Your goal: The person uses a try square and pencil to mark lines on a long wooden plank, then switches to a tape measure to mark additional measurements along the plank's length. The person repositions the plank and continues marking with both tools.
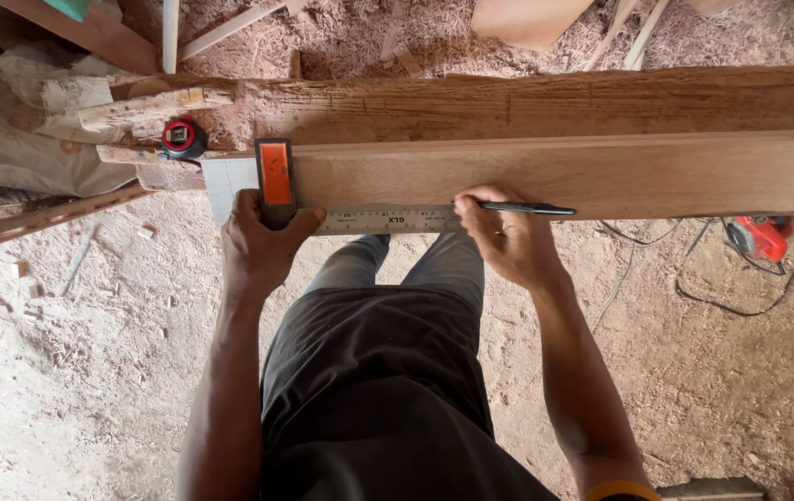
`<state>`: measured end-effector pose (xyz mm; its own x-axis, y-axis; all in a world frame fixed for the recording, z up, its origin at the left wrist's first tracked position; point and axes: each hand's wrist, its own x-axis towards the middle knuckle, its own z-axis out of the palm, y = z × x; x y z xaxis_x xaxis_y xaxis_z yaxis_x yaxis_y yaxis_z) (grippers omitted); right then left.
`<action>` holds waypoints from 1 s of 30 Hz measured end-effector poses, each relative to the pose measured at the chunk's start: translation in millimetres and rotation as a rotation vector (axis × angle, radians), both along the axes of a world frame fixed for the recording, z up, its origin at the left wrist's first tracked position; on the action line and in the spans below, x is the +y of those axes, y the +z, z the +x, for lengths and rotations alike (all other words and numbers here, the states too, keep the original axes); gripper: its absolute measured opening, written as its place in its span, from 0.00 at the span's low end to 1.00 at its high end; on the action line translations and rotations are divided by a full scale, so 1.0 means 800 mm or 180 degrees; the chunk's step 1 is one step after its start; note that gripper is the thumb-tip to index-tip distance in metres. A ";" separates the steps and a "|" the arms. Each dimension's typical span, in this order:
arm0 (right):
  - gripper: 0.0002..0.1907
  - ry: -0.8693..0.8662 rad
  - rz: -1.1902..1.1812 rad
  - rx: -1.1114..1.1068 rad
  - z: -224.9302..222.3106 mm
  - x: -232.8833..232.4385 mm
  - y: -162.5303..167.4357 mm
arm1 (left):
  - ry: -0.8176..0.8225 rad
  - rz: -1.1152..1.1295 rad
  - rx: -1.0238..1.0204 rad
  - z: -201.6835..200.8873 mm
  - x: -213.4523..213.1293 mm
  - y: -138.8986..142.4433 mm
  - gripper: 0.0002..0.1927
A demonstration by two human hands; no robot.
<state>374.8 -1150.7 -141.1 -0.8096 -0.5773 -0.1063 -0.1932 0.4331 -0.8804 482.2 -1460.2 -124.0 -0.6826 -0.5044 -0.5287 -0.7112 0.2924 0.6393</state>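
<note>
A long smooth wooden plank [582, 172] lies across the view on a rougher beam [527, 102]. A try square with an orange and black stock [275, 176] and a metal ruler blade [387, 221] rests along the plank's near edge. My left hand [258, 246] grips the stock where it meets the blade. My right hand [503, 237] holds a black pen [527, 209] lying sideways over the plank's edge, at the blade's right end.
A red and black tape measure [181, 137] sits on the beam's left end. A red power tool [761, 237] with cables lies on the sawdust floor at right. Offcuts and laths are scattered at the top and left.
</note>
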 end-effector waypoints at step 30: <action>0.06 0.0173 -0.0118 0.0296 0.004 -0.023 -0.005 | 0.0026 0.0017 -0.0006 0.003 -0.002 -0.013 0.27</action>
<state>377.8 -1169.1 -145.5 -0.7823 -0.6228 -0.0100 -0.2972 0.3873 -0.8728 484.2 -1461.9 -134.1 -0.6774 -0.5071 -0.5328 -0.7148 0.2830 0.6395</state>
